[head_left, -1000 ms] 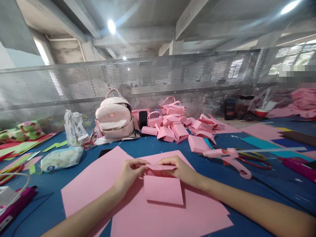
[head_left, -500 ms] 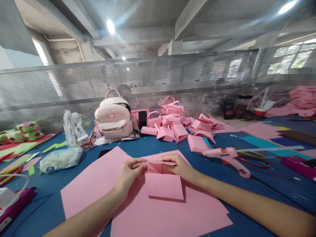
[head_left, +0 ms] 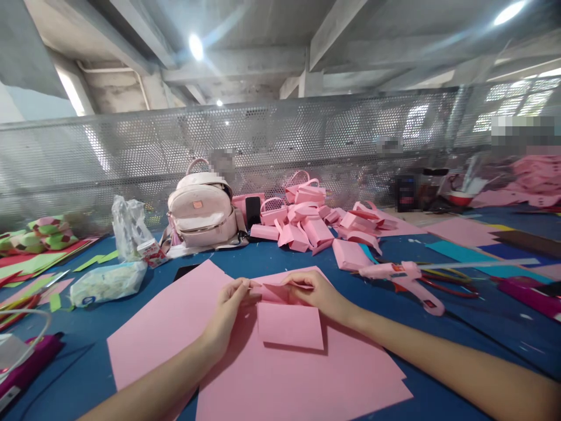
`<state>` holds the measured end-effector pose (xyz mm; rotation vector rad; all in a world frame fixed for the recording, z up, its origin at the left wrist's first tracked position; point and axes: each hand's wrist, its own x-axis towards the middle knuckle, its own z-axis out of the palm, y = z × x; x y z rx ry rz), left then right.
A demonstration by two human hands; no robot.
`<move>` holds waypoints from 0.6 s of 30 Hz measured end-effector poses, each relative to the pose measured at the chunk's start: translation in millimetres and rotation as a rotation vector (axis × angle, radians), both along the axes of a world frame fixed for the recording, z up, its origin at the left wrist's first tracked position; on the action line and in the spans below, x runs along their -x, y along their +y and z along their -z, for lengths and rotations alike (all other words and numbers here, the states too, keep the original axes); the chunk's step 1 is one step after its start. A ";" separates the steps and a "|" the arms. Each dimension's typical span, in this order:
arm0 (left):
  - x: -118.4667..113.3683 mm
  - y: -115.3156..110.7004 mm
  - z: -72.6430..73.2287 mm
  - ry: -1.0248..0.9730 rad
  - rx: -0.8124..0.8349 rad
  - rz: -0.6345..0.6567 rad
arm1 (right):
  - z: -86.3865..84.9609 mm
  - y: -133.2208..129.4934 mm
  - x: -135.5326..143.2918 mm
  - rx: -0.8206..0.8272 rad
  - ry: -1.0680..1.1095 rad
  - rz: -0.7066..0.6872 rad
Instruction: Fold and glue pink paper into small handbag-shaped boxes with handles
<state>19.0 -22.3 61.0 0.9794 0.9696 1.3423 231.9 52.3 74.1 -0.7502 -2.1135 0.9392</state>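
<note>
A folded pink paper piece (head_left: pixel 290 326) is held between my hands, its flat panel hanging toward me over large pink sheets (head_left: pixel 280 386). My left hand (head_left: pixel 233 304) pinches its left end between thumb and fingers. At the right end, my right hand (head_left: pixel 313 292) is closed round the upper folds, with some fingertips hidden behind the paper. To the right of the sheets lies a pink glue gun (head_left: pixel 409 282), touched by neither hand.
Behind the sheets are a pale backpack (head_left: pixel 204 210) and a pile of pink paper bags (head_left: pixel 307 225). A tissue pack (head_left: pixel 109 283) lies left. Scissors (head_left: pixel 456 283) and teal sheets (head_left: pixel 473 257) are on the right. A perforated metal screen (head_left: pixel 272 134) stands behind.
My left fingers have shifted their grip, the thumb now higher on the paper's left end. The front panel has risen slightly, and the upper fold has changed shape.
</note>
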 end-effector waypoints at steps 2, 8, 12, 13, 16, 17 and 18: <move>0.1 -0.3 -0.2 0.000 -0.024 0.034 | 1.5 1.4 -0.8 -0.011 0.000 0.010; 1.1 0.7 -0.3 0.045 -0.041 0.073 | 2.3 2.3 -1.0 -0.040 0.000 0.016; 1.5 2.4 -1.2 0.084 -0.032 0.067 | -4.7 -3.0 0.3 -0.051 -0.010 0.001; 1.4 2.5 -2.0 0.092 -0.029 0.068 | -7.0 -4.7 0.6 -0.053 -0.013 -0.002; 1.5 2.5 -4.2 0.113 -0.015 0.069 | -12.9 -8.7 1.3 -0.061 -0.019 -0.009; 1.8 2.7 -4.7 0.120 -0.010 0.065 | -14.1 -9.5 1.4 -0.062 -0.019 -0.010; 2.3 3.2 -5.0 0.128 -0.004 0.059 | -15.0 -10.0 1.6 -0.064 -0.019 -0.011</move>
